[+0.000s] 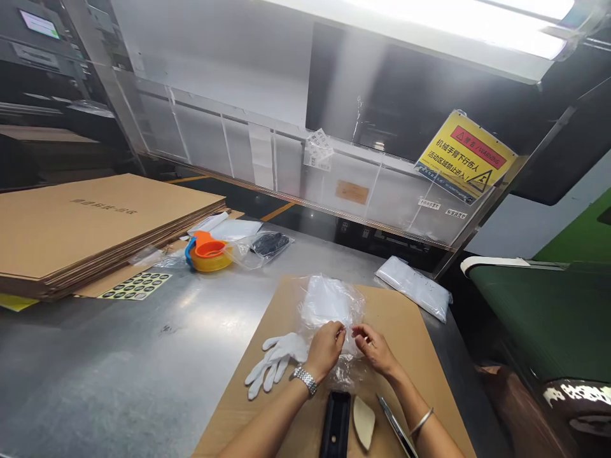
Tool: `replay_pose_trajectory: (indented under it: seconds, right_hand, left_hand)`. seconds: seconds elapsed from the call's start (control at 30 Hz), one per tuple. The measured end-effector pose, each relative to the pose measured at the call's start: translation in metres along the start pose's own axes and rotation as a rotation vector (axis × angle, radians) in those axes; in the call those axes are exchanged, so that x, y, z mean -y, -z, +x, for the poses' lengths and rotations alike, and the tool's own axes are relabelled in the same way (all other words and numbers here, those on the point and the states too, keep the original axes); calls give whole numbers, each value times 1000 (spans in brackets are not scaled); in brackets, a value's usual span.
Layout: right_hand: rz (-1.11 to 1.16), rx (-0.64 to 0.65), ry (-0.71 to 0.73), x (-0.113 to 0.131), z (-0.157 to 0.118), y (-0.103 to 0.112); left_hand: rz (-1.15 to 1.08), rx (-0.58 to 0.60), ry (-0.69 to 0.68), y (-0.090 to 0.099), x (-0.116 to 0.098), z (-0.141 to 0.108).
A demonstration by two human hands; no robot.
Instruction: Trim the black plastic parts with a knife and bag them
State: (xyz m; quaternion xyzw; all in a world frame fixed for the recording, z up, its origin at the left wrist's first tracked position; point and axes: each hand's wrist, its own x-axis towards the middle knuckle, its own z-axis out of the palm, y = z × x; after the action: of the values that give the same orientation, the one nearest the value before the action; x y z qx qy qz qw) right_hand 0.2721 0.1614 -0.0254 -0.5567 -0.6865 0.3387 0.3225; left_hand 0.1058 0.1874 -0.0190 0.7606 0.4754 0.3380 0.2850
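Observation:
On the cardboard sheet (396,318) lies a crumpled clear plastic bag (329,302) with something white and flat in it or under it. At its near edge, my left hand (326,348) is closed, thumb and fingertips pinching the film. Just to the right, the curled fingers of my right hand (373,348) close on the same film. Left of my left hand rests a white glove (279,361). Between my forearms are a black oblong tray-like piece (336,423), a cream-coloured leaf-shaped piece (363,423) and a utility knife (396,425).
A stack of flat cardboard (105,222) stands at left, beside a sticker sheet (136,286). Tape rolls (210,254) and a bagged black item (270,243) lie at the back. A white plastic-wrapped packet (414,287) sits back right, near a green conveyor belt (544,312).

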Motion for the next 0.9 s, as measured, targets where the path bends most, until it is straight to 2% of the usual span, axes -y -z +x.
replay_pose_trajectory:
  seconds: [0.17,0.37,0.47,0.57,0.67,0.77,0.83,0.9]
  right_hand:
    - [-88,-34,7,15,-7,3]
    - [-53,-115,-15,43,-23,7]
    - [-31,-123,3,63,-37,0]
    - [-22,-85,20,76,-49,-10]
    - [-11,-138,-2,80,-57,-16]
    - [-37,-232,-27,85,-65,-24]
    - [-77,-211,-10,91,-72,-32]
    - [-121,-155,13,97,-82,-42]
  left_hand:
    - [-76,-15,-39,4,-9,-5]
    - [-283,-133,-20,18,-26,-32]
    - [-386,-60,-1,22,-35,-49]
    - [-443,-3,18,24,-34,-62]
    - [-409,-66,57,26,-25,-76]
    - [-280,-190,72,29,-17,-94]
    - [-179,-252,32,31,-16,-105]
    - [-91,-259,-38,34,-15,-113]
